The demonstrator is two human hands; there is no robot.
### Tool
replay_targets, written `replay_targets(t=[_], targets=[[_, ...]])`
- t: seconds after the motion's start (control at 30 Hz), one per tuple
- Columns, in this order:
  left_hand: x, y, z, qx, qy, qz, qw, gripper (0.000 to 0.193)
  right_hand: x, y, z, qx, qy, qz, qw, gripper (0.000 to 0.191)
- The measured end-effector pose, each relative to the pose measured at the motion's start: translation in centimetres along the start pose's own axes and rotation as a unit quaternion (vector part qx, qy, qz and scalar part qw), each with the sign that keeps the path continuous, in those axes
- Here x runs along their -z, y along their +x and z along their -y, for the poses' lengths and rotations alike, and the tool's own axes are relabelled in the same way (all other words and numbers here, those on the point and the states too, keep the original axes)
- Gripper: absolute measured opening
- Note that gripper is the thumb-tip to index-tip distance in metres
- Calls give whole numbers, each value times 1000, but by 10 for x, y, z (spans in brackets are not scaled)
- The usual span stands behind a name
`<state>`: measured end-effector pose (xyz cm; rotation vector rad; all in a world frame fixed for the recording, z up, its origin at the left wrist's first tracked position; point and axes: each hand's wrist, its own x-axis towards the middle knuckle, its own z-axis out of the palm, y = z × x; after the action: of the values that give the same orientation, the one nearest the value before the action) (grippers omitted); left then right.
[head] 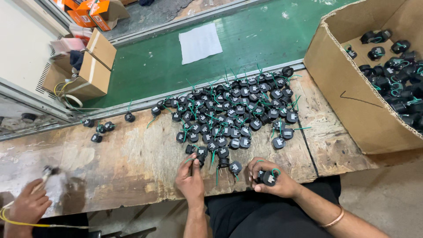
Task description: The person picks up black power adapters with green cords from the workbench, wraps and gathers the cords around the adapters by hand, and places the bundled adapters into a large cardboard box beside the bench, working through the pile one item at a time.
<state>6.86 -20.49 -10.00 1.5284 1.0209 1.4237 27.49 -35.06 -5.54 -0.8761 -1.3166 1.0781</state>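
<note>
The right hand [271, 178] holds one small black part with green wires [267, 177] near the front edge of the wooden worktop [132, 158], its fingers curled tight around it. The left hand [190, 176] reaches forward, and its fingers pinch another black part [199, 155] at the near edge of the big pile of black parts [238, 110]. The pile sits in the middle of the worktop, packed close, with thin green wires sticking out every way. These wires could catch on each other — a pull on one part may drag its neighbours along and knock them toward the edge. The part in the right hand hangs just over the edge above the lap, so a loose grip could drop it to the floor. A few stray parts [99, 130] lie apart on the left, easy to forget. A large cardboard box [352, 88] stands at the right with more black parts inside; it juts past the worktop's corner, so a bump might tip it. At the far left another person's hand [28, 205] holds a blurry tool [48, 172] with a yellow cable [17, 222] — an elbow there could nudge things.
</note>
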Motion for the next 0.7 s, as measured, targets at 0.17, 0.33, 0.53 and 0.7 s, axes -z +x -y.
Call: replay_targets(t=[0.17,0.33,0.53,0.7], targets=[[-12,-32,-22,-42,-199,60,977,12,-4,2,7,-10,-13,-52,999,51],[-40,-47,-56,-231,-9,244,942,14,-10,3,0,27,-263,-25,964,62],[-50,-50,-67,-230,-28,288,929,22,-6,0,-2,62,-209,-27,976,60],[-35,-51,-54,-269,-43,294,916,20,0,0,7,39,-158,40,986,38]])
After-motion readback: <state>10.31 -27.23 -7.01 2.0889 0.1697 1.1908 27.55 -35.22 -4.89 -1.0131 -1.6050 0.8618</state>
